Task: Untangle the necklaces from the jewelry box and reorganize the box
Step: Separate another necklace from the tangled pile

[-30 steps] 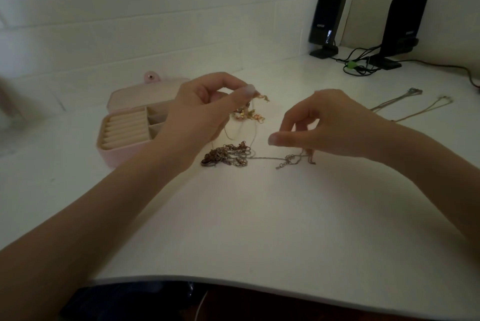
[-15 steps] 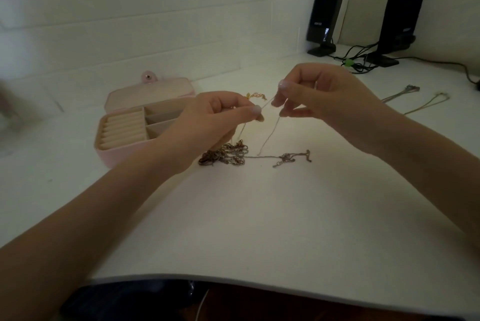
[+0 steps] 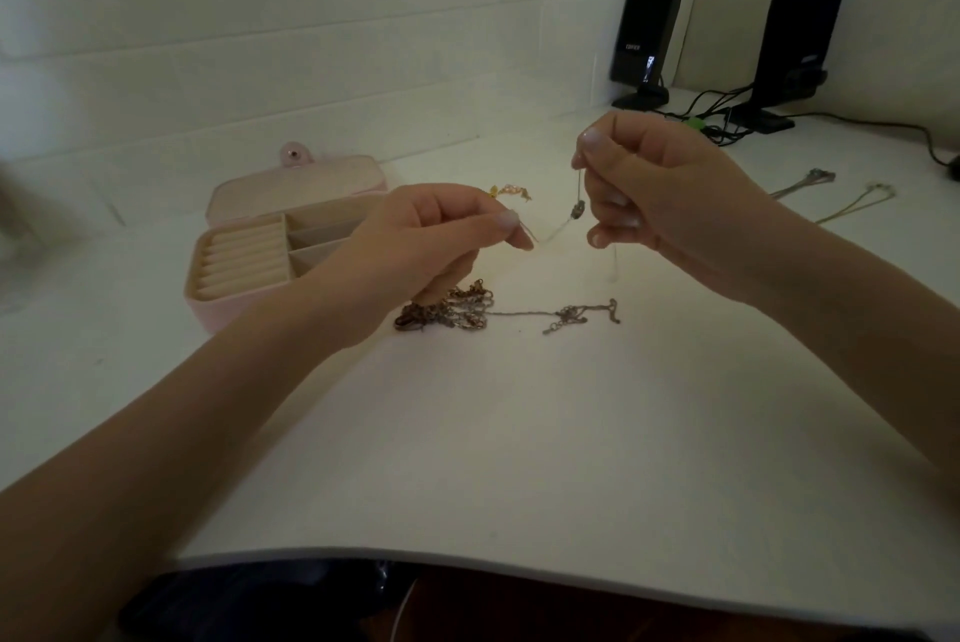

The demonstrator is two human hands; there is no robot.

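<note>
1. Necklace, a thin pale chain (image 3: 556,232) with a small dark pendant: we see it strung in the air between both hands, above the middle of the white table (image 3: 519,433).
2. Left hand (image 3: 415,241): we see thumb and forefinger pinching one end of the thin chain, the other fingers curled.
3. Right hand (image 3: 670,194): it grips the chain higher up; a strand hangs below the fist, its lower part blurred.
4. Tangled heap of brown and gold chains (image 3: 447,314): it lies on the table under the left hand, with one thin strand running right to a small grey clasp cluster (image 3: 576,316).
5. Pink rectangular jewelry box (image 3: 249,252): it stands open toward the table's left edge, lid laid back, showing cream ring rolls and compartments.
6. Small pink-and-gold beaded piece (image 3: 511,190): we see it just beyond the left hand; whether it rests on the table we cannot tell.
7. Two thin necklaces (image 3: 831,194): laid out near the right edge.
8. Two black speakers (image 3: 647,25) with cables stand at the far right corner.
</note>
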